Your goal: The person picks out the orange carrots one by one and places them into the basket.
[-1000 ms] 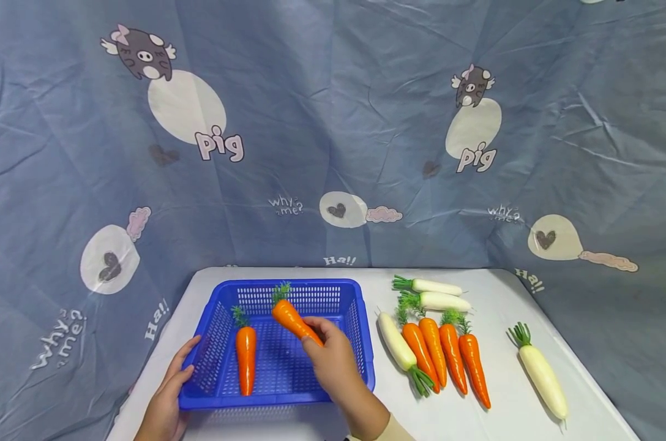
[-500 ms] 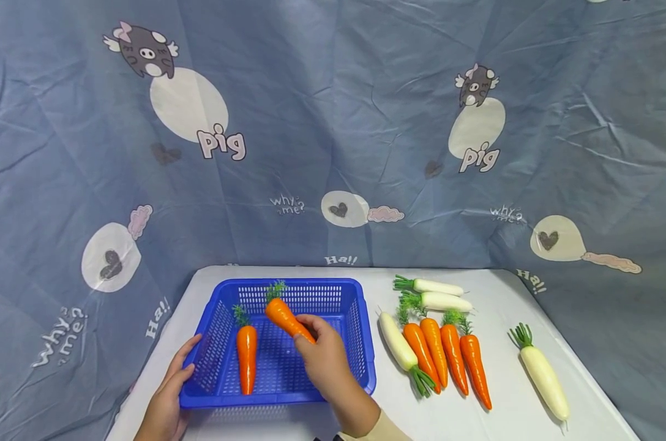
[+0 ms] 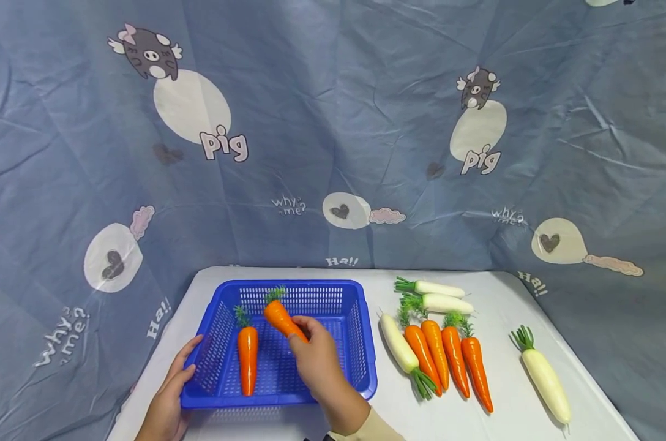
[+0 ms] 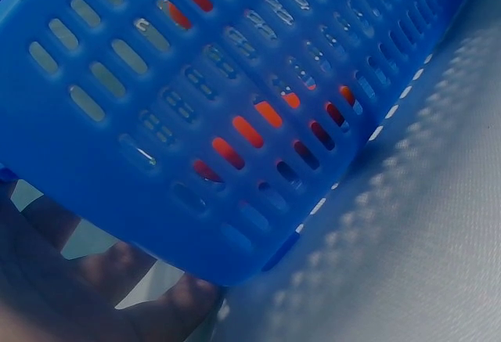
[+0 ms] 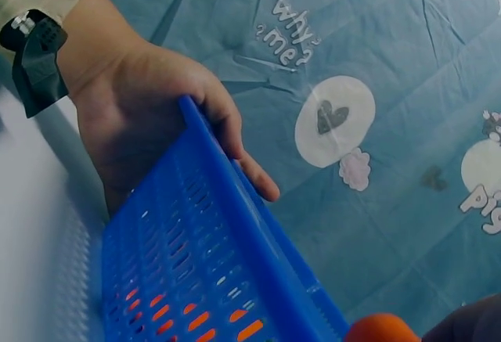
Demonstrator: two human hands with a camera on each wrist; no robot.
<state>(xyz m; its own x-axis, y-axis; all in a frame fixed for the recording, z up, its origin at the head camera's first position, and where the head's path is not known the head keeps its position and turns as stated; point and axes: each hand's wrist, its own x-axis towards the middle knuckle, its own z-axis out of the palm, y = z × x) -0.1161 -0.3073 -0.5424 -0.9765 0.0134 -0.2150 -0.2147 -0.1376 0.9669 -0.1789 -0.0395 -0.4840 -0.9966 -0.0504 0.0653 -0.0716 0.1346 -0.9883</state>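
Observation:
In the head view, my right hand pinches an orange carrot by its lower part. It is over the middle of the blue plastic basket, tilted with its green leafy top toward the back left. Another carrot lies inside at the left, leaves toward the back. My left hand grips the basket's left side near the front corner. The right wrist view shows the fingers of this left hand hooked over the rim; in the left wrist view other fingers spread along the outer wall.
Right of the basket, several carrots lie side by side on the white tabletop. One white radish lies beside them, two radishes behind, and another radish far right. A printed blue cloth hangs behind.
My right hand has moved a little left with the carrot, which is now closer to the one inside the basket. The left hand keeps its hold on the basket.

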